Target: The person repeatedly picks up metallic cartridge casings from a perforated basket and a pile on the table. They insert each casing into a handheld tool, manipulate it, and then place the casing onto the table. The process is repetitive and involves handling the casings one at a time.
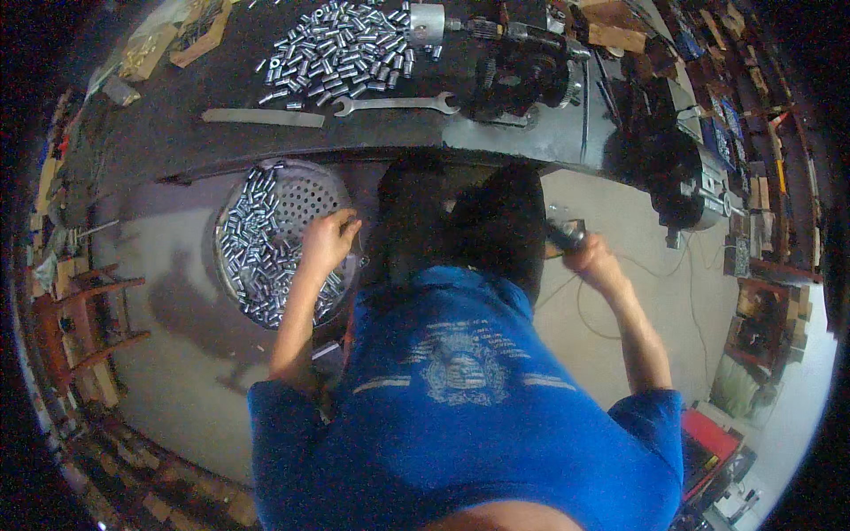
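Note:
My left hand (333,237) is at the right side of a round perforated metal basket (332,177). Its fingers are curled together by the rim; whatever they pinch is too small to make out. Many small shiny metal cylinders (257,234) fill the left and lower part of the basket, leaving the holed bottom bare at upper right. Out to the right of my legs, my right hand (591,255) is closed round a dark rounded handle (568,234). The far end of that handled thing is blurred, so its kind is unclear.
On the dark bench lie a pile of metal cylinders (341,53), a double open-end wrench (397,104) and a flat metal strip (261,117). A greasy machine (522,75) stands at right on the bench. Cables (584,305) trail over the floor; wooden racks (93,310) line the left.

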Tool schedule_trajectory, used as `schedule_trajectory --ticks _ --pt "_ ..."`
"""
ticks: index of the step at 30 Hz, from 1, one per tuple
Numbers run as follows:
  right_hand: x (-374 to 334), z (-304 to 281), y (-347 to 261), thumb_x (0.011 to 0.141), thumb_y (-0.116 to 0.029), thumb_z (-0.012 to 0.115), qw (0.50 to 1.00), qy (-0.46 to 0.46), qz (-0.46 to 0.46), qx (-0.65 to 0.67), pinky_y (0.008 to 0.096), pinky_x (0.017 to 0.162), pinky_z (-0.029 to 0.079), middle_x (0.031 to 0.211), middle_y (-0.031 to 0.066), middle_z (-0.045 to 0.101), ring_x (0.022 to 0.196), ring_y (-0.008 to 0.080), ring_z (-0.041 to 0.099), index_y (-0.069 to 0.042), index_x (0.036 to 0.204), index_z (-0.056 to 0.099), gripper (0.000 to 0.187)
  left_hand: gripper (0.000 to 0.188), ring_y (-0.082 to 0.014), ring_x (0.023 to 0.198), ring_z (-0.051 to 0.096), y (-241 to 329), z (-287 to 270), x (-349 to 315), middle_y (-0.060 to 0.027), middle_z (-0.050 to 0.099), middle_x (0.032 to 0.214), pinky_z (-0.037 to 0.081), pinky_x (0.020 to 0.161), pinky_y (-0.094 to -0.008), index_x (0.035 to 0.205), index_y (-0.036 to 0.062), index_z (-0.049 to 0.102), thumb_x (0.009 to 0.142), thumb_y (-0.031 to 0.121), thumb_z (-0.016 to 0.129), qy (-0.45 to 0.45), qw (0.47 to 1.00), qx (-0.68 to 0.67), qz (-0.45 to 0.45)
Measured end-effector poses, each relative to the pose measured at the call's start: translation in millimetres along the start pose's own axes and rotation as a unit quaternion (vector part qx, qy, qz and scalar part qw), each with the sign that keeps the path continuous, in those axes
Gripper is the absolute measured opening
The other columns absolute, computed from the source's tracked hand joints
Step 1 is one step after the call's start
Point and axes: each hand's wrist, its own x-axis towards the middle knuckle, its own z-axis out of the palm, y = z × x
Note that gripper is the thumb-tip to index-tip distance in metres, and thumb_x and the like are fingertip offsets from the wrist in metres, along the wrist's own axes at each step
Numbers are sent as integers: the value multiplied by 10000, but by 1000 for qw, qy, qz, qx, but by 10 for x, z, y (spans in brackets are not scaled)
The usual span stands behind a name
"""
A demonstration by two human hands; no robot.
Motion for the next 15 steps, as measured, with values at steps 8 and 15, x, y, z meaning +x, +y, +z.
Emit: schedule_trajectory --ticks 8,15 --pt "-168 447 -69 664 -167 629 972 -114 50 199 407 643 467 718 202 584 723 342 586 -16 771 576 193 269 -352 776 596 192 89 109 -193 614 850 465 664 -403 971 40 614 799 241 571 -81 996 -3 36" --pt "-366 -581 -45 587 -135 628 934 -88 193 287 354 589 460 654 123 569 622 204 552 -9 725 556 200 279 -323 741 614 305 225 66 -202 626 813 478 660 -375 948 8 619 762 215 611 -175 983 47 38"
